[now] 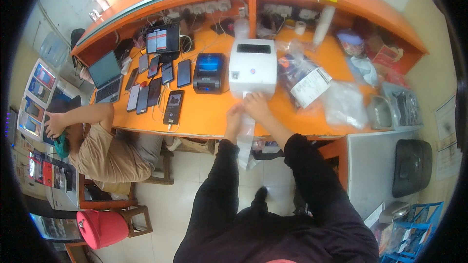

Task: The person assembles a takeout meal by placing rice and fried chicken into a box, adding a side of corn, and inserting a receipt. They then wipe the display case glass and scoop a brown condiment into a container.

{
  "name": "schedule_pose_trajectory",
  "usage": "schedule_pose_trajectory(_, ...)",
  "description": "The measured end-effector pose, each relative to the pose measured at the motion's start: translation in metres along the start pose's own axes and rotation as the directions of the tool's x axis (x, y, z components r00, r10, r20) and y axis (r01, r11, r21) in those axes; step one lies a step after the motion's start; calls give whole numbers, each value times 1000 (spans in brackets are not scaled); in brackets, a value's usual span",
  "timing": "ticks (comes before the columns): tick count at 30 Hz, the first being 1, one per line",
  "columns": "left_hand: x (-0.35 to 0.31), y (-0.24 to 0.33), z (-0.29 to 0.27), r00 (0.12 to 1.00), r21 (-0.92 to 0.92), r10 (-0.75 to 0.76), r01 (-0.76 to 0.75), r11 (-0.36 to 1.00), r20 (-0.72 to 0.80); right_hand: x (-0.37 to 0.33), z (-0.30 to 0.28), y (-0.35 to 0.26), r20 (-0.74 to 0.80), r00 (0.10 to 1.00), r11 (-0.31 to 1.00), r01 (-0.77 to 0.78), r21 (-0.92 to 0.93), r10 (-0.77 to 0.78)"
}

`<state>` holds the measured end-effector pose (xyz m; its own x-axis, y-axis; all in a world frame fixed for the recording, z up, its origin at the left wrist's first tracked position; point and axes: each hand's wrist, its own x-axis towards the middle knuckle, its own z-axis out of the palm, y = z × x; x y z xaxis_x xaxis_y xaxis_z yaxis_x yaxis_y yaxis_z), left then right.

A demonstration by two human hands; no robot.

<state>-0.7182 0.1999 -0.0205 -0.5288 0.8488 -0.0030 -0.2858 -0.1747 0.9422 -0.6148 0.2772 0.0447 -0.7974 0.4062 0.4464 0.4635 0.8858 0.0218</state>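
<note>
The right hand (258,107) and left hand (234,120) bend their fingers at the white paper strip (246,142) hanging from the white printer (253,68), whether pinching I cannot tell, apparently working a piece free, which calls for steady, even tension.

L hand (234,121) & R hand (258,107) hide part of paper strip (246,139); label (311,87) print too sm. to read; clear bag (345,104) blurry; torso (243,236) cut off btm.
</note>
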Motion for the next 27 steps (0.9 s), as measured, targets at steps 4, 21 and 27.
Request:
schedule_pose_trajectory(4,1,0,1,1000,12,13,-14,1000,20,2,1,1,-13,988,988,-153,2,153)
schedule_pose_trajectory(21,-151,31,121,922,22,-285,289,957,263,-207,-91,-37,-276,618,607,-421,674,736)
schedule_pose_trajectory(27,-216,-1,183,758,150,-246,194,969,604,-306,-170,-53,-357,409,542,-605,583,840)
